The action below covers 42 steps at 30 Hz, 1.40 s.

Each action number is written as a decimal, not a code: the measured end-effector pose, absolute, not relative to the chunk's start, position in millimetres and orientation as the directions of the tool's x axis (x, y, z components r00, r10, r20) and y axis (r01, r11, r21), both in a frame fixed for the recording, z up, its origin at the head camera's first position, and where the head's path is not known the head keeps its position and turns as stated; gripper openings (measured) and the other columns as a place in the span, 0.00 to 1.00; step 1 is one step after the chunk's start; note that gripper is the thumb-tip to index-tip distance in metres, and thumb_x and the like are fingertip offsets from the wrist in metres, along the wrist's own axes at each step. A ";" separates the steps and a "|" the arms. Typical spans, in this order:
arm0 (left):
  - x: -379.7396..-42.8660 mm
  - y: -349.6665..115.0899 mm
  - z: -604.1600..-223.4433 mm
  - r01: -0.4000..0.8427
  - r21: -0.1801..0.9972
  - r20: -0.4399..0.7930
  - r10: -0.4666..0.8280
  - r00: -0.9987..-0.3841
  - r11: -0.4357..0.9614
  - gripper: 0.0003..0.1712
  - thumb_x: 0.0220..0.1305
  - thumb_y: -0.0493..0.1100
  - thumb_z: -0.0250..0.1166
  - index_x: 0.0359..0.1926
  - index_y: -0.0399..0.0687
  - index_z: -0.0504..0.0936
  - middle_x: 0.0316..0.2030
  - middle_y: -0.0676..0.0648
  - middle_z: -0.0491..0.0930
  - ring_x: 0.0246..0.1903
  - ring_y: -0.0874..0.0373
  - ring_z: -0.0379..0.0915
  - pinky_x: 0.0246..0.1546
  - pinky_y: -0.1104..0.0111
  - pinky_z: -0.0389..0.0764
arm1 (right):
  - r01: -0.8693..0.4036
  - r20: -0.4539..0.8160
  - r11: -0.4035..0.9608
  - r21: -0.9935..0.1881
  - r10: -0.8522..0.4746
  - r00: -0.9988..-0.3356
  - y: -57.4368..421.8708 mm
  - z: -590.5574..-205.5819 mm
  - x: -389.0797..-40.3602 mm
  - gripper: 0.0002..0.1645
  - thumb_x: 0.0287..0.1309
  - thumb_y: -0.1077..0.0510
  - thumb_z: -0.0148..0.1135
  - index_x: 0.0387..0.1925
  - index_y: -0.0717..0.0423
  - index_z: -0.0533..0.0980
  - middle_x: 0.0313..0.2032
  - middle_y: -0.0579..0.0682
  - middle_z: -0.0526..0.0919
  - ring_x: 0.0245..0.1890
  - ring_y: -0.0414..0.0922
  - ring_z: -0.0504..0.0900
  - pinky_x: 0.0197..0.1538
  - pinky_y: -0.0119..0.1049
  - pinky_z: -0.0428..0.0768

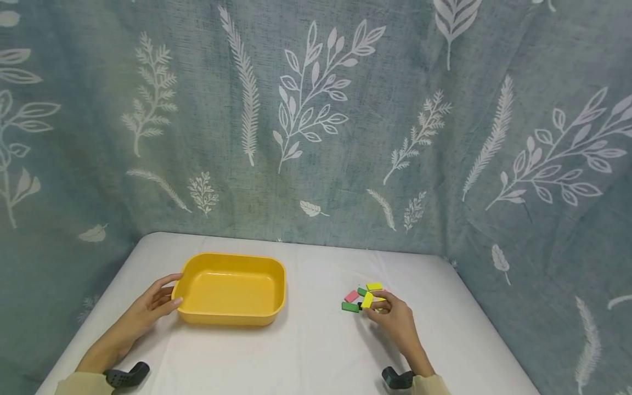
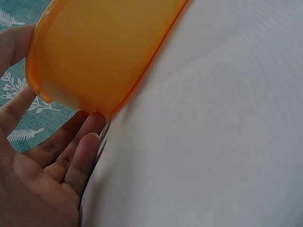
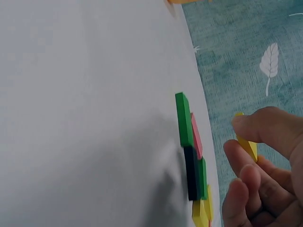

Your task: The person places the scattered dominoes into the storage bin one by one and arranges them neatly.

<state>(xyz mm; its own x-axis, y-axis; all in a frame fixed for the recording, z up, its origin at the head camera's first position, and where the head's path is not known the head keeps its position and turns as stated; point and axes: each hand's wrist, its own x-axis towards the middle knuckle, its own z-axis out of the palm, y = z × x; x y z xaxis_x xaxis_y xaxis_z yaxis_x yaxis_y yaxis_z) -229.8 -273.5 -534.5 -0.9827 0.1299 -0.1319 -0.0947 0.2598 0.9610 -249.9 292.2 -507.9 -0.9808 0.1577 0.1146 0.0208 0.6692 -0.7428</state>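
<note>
- Head view: the white desk [image 1: 321, 351] runs back to a patterned cloth [image 1: 316, 208], with slanting left and right edges.
- One yellow tray [image 1: 229, 291] sits on its left half, nearer the far edge than the near one.
- A broad bare stretch of desk separates the tray from the cluster of blocks on the right; more room lies in front of both, and between the cluster and the right edge.
- Left hand [image 1: 150, 304]: thumb and fingers grip the tray's left end, between it and the desk's left edge.
- Right hand [image 1: 394, 318]: fingers pinch one yellow block [image 1: 367, 300] over the cluster; the right wrist view shows it apart from the others.
- Counted in the cluster: two green blocks [image 1: 350, 307], two pink blocks [image 1: 351, 296], one of them mostly hidden, one black block [image 3: 191, 172] and two more yellow blocks [image 1: 374, 286].
- Two dark wrist devices [image 1: 127, 376], one per wrist.
</note>
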 end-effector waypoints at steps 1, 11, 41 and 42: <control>-229.6 -273.3 -534.3 -0.089 0.961 -0.127 0.133 -0.983 0.260 0.47 0.72 0.57 0.66 0.81 0.56 0.50 0.73 0.31 0.60 0.70 0.34 0.58 0.67 0.32 0.58 | 0.018 0.114 0.662 -0.749 0.155 -0.981 290.3 -507.7 -250.2 0.30 0.51 0.60 0.80 0.56 0.58 0.81 0.33 0.45 0.89 0.32 0.42 0.82 0.29 0.29 0.77; -229.4 -273.2 -534.2 -0.086 0.961 -0.123 0.128 -0.984 0.262 0.47 0.71 0.59 0.66 0.81 0.56 0.51 0.73 0.32 0.60 0.70 0.34 0.58 0.67 0.33 0.59 | -0.068 0.128 0.587 -0.806 0.062 -0.990 271.2 -503.4 -255.2 0.30 0.52 0.59 0.80 0.57 0.53 0.81 0.33 0.45 0.87 0.30 0.43 0.75 0.30 0.29 0.73; -228.6 -272.8 -534.3 -0.066 0.960 -0.107 0.140 -0.984 0.271 0.47 0.71 0.58 0.65 0.81 0.55 0.51 0.72 0.31 0.60 0.69 0.34 0.59 0.66 0.35 0.63 | -0.200 0.131 0.481 -0.854 -0.174 -0.976 196.4 -489.7 -279.5 0.29 0.53 0.49 0.80 0.56 0.49 0.81 0.35 0.45 0.87 0.28 0.42 0.72 0.28 0.29 0.68; -228.8 -272.7 -534.2 -0.063 0.960 -0.105 0.141 -0.984 0.273 0.48 0.71 0.59 0.65 0.81 0.55 0.50 0.72 0.31 0.60 0.69 0.34 0.60 0.65 0.35 0.64 | -0.207 0.132 0.488 -0.848 -0.183 -0.974 193.4 -489.2 -280.2 0.29 0.53 0.49 0.80 0.56 0.49 0.81 0.35 0.44 0.87 0.28 0.42 0.73 0.28 0.29 0.68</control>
<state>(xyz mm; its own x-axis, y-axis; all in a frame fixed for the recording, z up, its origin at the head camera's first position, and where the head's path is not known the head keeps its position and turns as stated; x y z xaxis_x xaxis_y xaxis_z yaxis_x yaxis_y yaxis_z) -228.8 -272.7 -534.2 -0.9844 0.1409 -0.1050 -0.0633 0.2729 0.9600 -280.2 193.4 -489.2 -0.9742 -0.1830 0.1321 -0.2067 0.4880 -0.8480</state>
